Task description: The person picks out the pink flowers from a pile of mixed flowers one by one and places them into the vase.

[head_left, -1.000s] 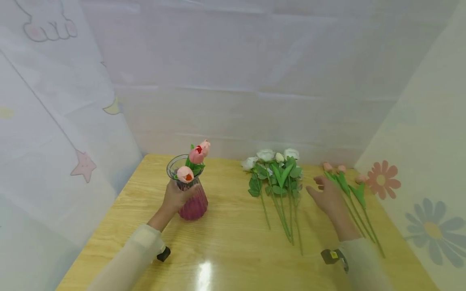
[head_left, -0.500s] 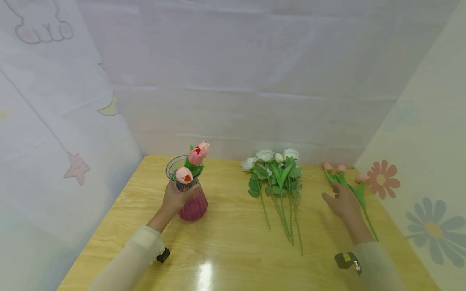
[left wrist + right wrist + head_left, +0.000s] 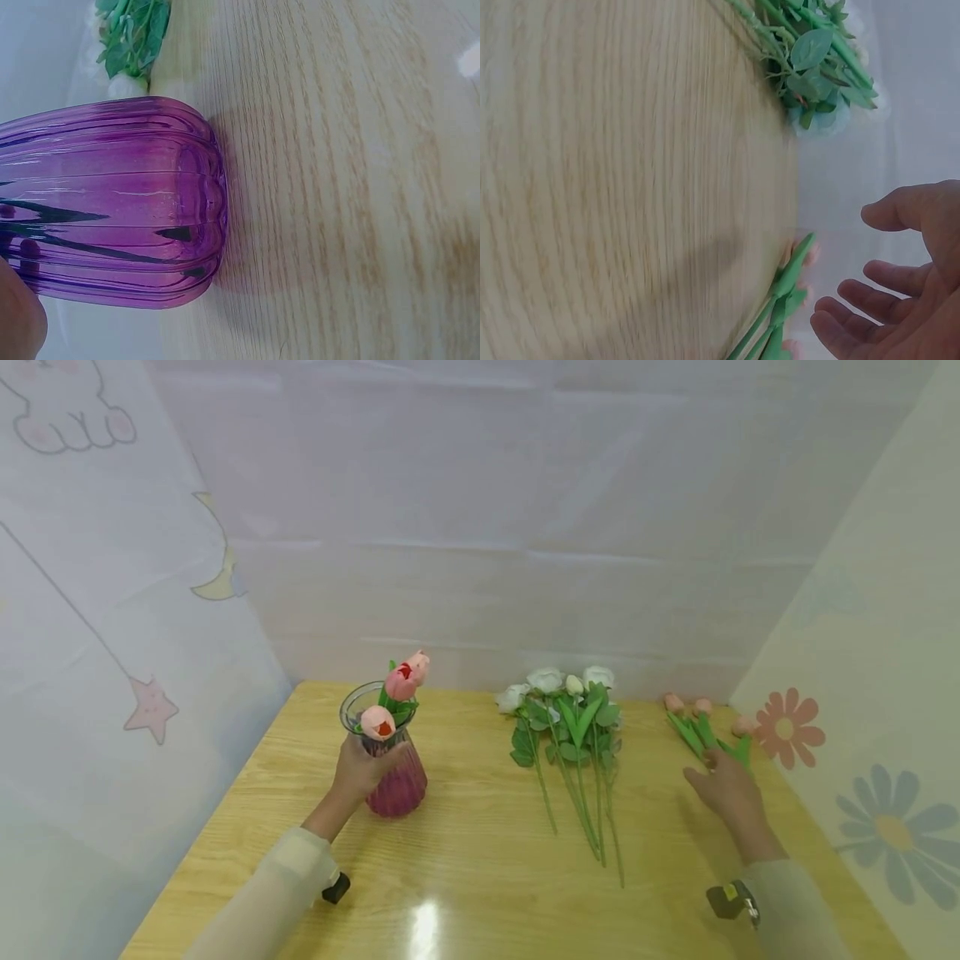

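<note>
My left hand [image 3: 363,770] grips the neck of a ribbed purple glass vase [image 3: 399,783], which stands on the table at the left. Pink tulips [image 3: 378,722] rise from its mouth, and their dark stems show through the glass in the left wrist view. Over at the right, my right hand [image 3: 729,789] hovers above several pink tulips [image 3: 702,707] lying on the wood, hiding most of their stems in the head view. In the right wrist view that hand [image 3: 900,292] has its fingers loosely bent and parted from the thumb, holding nothing, with the tulips [image 3: 780,304] below.
Several white roses and a white tulip bud [image 3: 574,685] lie in a bunch mid-table, stems toward the front. The wooden table [image 3: 480,893] backs onto a pale sheet [image 3: 480,527]. Printed sheets stand at the left and right edges, the right one with flowers [image 3: 892,833].
My right hand has moved right, from beside the white bunch to over the pink tulips on the table. The left hand and vase have stayed in place.
</note>
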The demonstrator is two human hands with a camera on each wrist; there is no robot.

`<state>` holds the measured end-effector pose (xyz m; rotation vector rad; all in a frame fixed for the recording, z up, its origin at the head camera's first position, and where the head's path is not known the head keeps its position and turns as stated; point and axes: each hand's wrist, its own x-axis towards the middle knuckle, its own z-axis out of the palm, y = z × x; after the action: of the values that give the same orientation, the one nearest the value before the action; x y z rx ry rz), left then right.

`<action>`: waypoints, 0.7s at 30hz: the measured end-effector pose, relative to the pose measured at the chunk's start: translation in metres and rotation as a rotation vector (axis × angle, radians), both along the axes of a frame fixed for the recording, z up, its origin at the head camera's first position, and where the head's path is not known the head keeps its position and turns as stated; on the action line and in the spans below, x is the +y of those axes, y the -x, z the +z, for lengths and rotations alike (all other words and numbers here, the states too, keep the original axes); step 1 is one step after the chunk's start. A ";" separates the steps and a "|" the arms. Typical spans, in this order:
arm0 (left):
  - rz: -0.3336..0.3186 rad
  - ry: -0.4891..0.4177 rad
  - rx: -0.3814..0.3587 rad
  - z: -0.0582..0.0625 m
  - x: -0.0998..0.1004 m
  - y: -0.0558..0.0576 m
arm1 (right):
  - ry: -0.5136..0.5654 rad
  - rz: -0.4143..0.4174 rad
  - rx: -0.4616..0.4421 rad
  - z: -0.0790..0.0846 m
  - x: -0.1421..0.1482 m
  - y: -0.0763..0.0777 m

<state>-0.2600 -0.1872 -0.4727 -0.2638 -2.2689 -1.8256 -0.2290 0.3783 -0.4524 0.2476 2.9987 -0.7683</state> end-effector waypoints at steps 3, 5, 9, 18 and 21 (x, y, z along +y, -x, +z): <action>-0.003 -0.004 -0.005 0.000 0.000 0.000 | -0.020 -0.002 -0.039 -0.002 0.009 0.002; -0.004 -0.001 -0.006 0.001 0.000 0.000 | -0.027 -0.004 -0.056 -0.005 0.015 0.003; -0.010 0.001 0.009 0.002 0.002 0.000 | -0.036 0.002 -0.076 -0.008 0.026 0.003; 0.002 -0.008 -0.004 0.004 0.002 -0.003 | -0.050 0.008 -0.126 -0.008 0.030 -0.003; 0.013 0.003 -0.007 0.003 0.002 -0.003 | -0.072 0.010 -0.128 -0.010 0.031 -0.003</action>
<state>-0.2568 -0.1854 -0.4697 -0.2430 -2.2728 -1.8206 -0.2260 0.4094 -0.4619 0.2731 2.9074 -0.6185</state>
